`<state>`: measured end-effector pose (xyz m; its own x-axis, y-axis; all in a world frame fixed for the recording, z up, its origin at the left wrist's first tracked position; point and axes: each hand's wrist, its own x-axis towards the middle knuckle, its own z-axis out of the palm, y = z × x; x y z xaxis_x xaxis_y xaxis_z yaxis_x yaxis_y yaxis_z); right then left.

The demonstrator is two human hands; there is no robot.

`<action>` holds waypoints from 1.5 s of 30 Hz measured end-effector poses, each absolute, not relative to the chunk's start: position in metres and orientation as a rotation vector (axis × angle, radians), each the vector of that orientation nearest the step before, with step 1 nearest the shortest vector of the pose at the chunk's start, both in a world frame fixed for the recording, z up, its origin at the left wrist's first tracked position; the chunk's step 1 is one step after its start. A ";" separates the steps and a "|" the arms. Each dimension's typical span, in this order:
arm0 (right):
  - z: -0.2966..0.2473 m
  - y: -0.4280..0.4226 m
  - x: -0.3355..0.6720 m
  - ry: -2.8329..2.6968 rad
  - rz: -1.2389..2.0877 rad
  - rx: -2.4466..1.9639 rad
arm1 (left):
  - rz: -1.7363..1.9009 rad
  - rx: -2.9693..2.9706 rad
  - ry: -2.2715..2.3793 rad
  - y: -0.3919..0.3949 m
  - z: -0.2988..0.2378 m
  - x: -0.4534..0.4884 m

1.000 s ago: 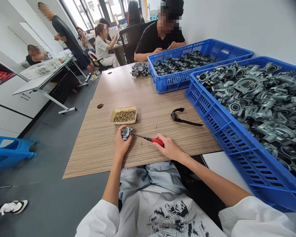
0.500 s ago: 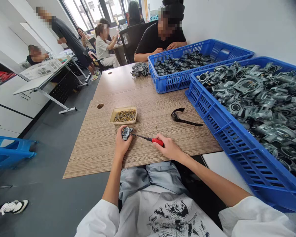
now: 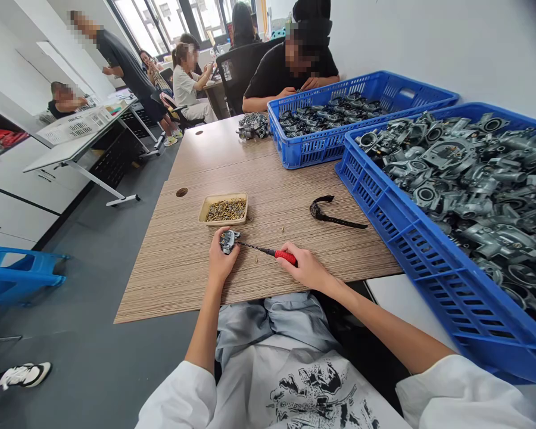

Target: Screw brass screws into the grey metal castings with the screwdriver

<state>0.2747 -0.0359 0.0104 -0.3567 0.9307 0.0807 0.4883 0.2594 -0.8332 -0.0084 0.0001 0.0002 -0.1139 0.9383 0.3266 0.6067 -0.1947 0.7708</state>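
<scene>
My left hand [image 3: 222, 260] is closed around a small grey metal carburetor body [image 3: 228, 241], just above the wooden table [image 3: 161, 262]. My right hand [image 3: 304, 266] grips the red handle of a screwdriver [image 3: 286, 257]. Its dark shaft runs left, and the tip meets the right side of the carburetor body; the exact contact point is too small to make out. Beyond my left hand stands a cream tray [image 3: 201, 215] filled with small brass-coloured screw-like parts [image 3: 226, 210]. One loose brass piece [image 3: 256, 258] lies below the shaft, another [image 3: 283, 229] farther back.
A black wristwatch [image 3: 316, 210] lies right of centre. Two blue crates [image 3: 384, 199] [image 3: 295, 156] of metal carburetor parts line the right side. More parts [image 3: 253, 126] sit at the far end, near a co-worker in black [image 3: 268, 74]. A blue stool [image 3: 22, 268] stands left.
Both hands, the carburetor body and the screwdriver keep practically the same positions. In the background, the standing person at left has shifted slightly, and the co-worker across the table has lowered their head a little.
</scene>
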 end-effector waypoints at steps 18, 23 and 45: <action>0.011 -0.036 0.274 -1.949 0.987 -1.290 | 1.240 1.792 1.697 0.000 0.004 -0.006; 0.012 -0.037 0.274 -1.957 0.980 -1.302 | 1.228 1.783 1.709 -0.001 0.004 -0.006; 0.010 -0.036 0.274 -1.944 0.986 -1.278 | 1.231 1.795 1.710 0.000 0.003 -0.007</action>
<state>0.2737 -0.0361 0.0100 -0.3519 0.9322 0.0851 0.4821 0.2584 -0.8372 -0.0069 -0.0004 0.0032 -0.1190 0.9358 0.3317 0.6116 -0.1941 0.7670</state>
